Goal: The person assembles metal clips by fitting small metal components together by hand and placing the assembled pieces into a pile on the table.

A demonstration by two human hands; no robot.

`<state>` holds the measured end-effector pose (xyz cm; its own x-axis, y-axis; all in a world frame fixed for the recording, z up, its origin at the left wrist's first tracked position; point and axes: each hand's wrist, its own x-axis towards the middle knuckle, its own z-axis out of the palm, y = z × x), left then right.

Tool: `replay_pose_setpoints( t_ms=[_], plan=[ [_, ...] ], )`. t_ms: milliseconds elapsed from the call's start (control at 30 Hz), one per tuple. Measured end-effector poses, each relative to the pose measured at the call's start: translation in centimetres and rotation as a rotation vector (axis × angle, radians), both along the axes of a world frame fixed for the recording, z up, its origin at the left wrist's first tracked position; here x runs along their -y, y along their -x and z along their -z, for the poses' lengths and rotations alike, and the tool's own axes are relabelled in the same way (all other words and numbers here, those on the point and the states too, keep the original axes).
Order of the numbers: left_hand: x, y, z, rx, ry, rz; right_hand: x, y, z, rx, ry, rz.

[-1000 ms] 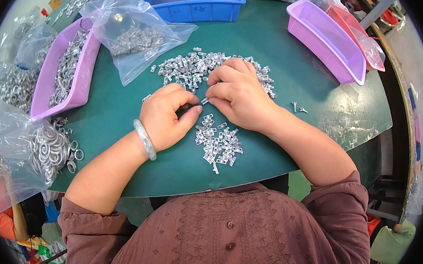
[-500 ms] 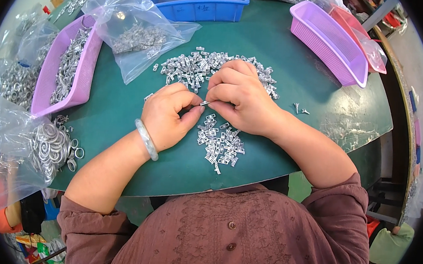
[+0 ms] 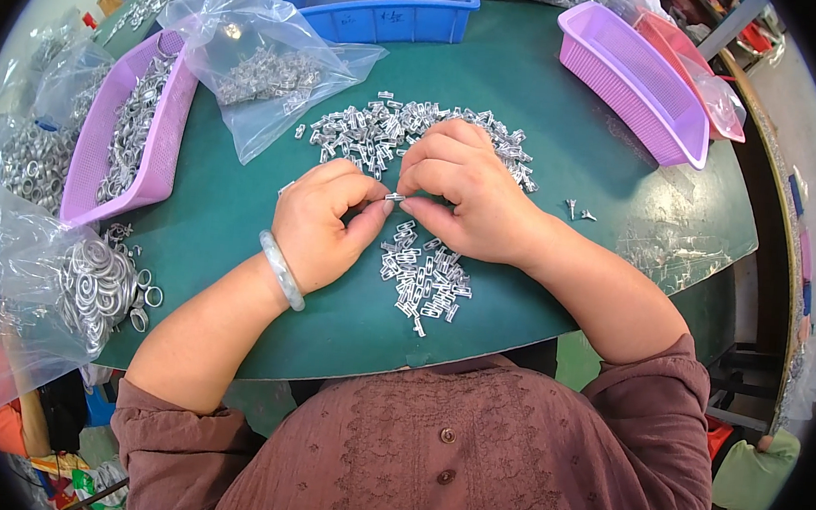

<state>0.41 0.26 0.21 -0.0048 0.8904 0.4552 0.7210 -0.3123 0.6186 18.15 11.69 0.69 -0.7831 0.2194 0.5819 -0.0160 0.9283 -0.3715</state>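
From my remote post I'm watching left hand (image 3: pixel 327 218) and right hand (image 3: pixel 470 193) pinching one part (image 3: pixel 394 197) between their fingers (image 3: pixel 371 191), over the counter (image 3: pixel 528 68). Small pile (image 3: pixel 436 284) is lying at 5 o'clock from it, larger pile (image 3: pixel 369 137) at 12.

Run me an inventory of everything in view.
Part: one, silver, centre
Piles: two, silver, central
Forked pieces: two, silver, right
Rings: many, silver, left
Bags: several, clear, left, top
Baskets: two, purple, left, upper right
Container: one, red, upper right
Bin: one, blue, top
Table: one, green, middle
Co-worker: at least one, orange, lower left
Clutter: uncountable, mixed, rim
Bangle: one, pale, centre-left
Shirt: one, brown, bottom
Left hand: one, bare, centre
Right hand: one, bare, centre
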Motion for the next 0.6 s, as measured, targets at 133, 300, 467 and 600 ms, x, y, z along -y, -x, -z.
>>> replay_pose_setpoints(
  t_ms=[133,300,467,600],
  plan=[
    [-0.04,0.11,0.08,0.015,-0.005,0.013,0.01,-0.06,-0.04,0.014,0.024,-0.011],
    [0.04,0.11,0.05,0.12,0.006,0.059,0.03,-0.1,-0.23,0.038,0.085,-0.016],
    [0.03,0.03,-0.15,0.115,0.001,0.068,-0.09,-0.16,-0.27,0.039,0.147,-0.023],
    [0.01,0.06,-0.19,0.058,-0.053,0.066,0.03,-0.18,-0.41,0.043,0.111,-0.011]
  ],
)
